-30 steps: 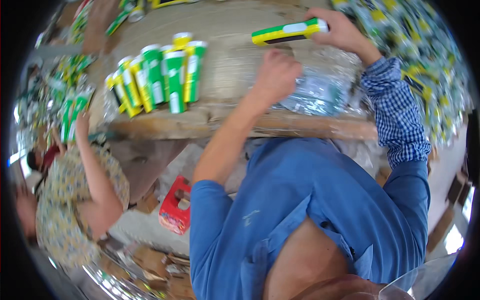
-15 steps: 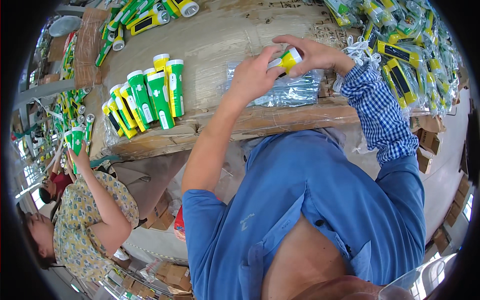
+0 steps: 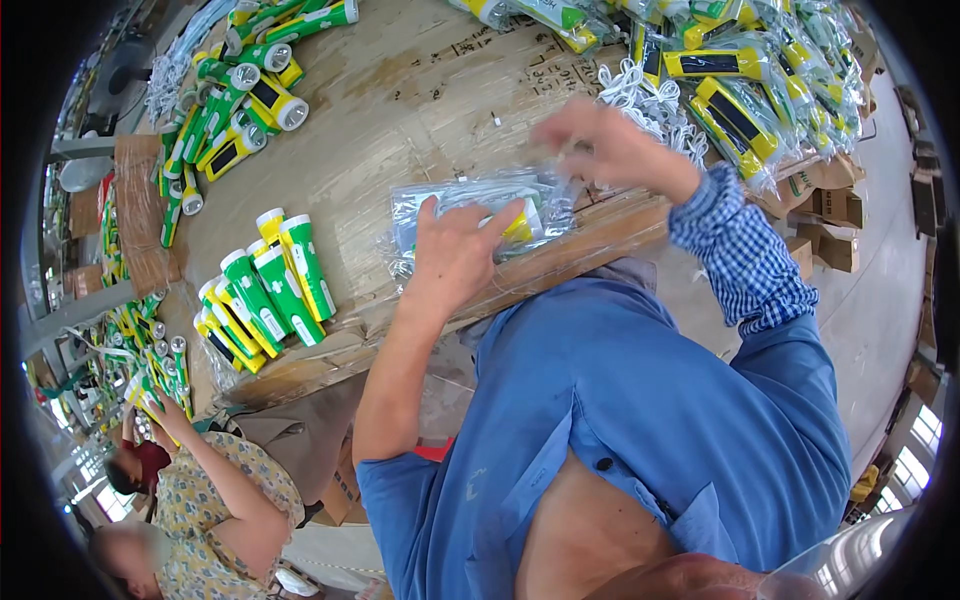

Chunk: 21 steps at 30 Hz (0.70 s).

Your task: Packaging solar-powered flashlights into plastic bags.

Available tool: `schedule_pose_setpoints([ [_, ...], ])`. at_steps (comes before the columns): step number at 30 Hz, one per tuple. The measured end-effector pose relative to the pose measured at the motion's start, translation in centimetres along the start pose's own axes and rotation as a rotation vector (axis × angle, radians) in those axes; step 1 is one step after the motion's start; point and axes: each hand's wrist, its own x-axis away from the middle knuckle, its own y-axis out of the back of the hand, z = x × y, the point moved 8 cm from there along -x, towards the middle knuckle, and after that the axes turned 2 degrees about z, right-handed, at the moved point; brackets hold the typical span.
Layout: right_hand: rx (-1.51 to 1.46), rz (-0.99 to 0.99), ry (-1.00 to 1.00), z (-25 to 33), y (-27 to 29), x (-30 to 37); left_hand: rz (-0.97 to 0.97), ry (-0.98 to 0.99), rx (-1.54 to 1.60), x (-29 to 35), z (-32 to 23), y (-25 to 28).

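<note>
My left hand [image 3: 455, 250] rests over a yellow and white flashlight [image 3: 522, 226] on a stack of clear plastic bags [image 3: 415, 203], near the table's front edge. Its fingers bend around the flashlight, partly hiding it; whether the flashlight is inside a bag is unclear. My right hand [image 3: 598, 145] is raised just beyond the stack's right end. Motion smears its fingers, so I cannot see whether they hold anything. Left of the bags lies a row of green and yellow flashlights [image 3: 270, 290].
Bagged flashlights [image 3: 745, 120] are heaped at the far right, beside coiled white cables [image 3: 650, 105]. Loose flashlights [image 3: 235, 120] cover the far left of the table [image 3: 385, 120]. At the left, a co-worker [image 3: 225, 490] in a patterned top handles another flashlight. Cardboard boxes [image 3: 830, 245] stand beyond the table's right end.
Both hands held a flashlight above the bags; it is now down on them under my left hand. My right hand has come away from it. The whole view has shifted.
</note>
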Motion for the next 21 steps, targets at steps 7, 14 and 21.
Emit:
schedule_pose_setpoints([
  [7,0.784,-0.044,-0.274,-11.1,7.6,1.1,-0.183,0.014,-0.036,0.7,0.2,2.3],
  [14,0.089,-0.108,-0.327,-6.1,8.9,0.3,-0.493,0.072,0.093,3.8,3.6,4.9],
  [21,0.009,0.130,0.300,5.3,-5.0,-4.4,-0.415,0.468,0.464,7.1,9.4,1.9],
])
